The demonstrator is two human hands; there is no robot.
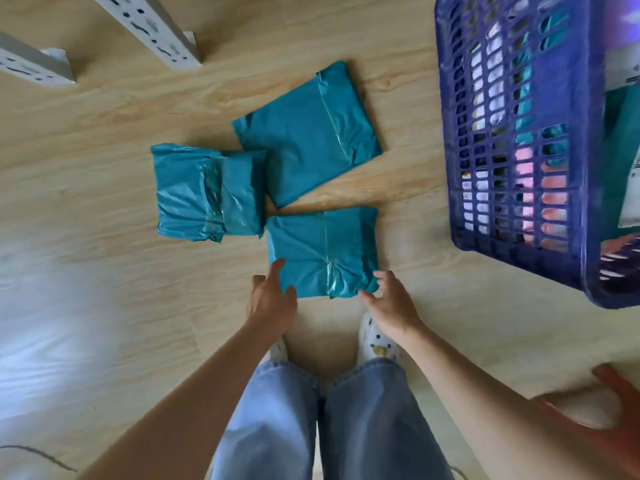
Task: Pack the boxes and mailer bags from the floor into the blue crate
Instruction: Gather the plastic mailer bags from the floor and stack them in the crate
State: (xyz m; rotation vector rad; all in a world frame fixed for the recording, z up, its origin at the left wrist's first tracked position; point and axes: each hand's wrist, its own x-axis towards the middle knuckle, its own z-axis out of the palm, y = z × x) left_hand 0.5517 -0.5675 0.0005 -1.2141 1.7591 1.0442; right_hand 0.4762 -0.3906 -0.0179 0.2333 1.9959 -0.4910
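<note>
Three teal mailer bags lie on the wooden floor: a near bag (322, 249), a left bag (204, 192) and a far bag (308, 133). My left hand (272, 299) is at the near bag's lower left corner, fingers spread and touching its edge. At the lower right corner is my right hand (391, 303), fingers apart, holding nothing. The blue crate (512, 140) stands on the right; through its slatted wall I see white, pink and teal items inside.
Two white perforated shelf legs (149, 29) stand at the far left. My legs in blue jeans (322, 420) and patterned shoes (375, 344) are just below the near bag. A red stool edge (613, 410) shows at the lower right.
</note>
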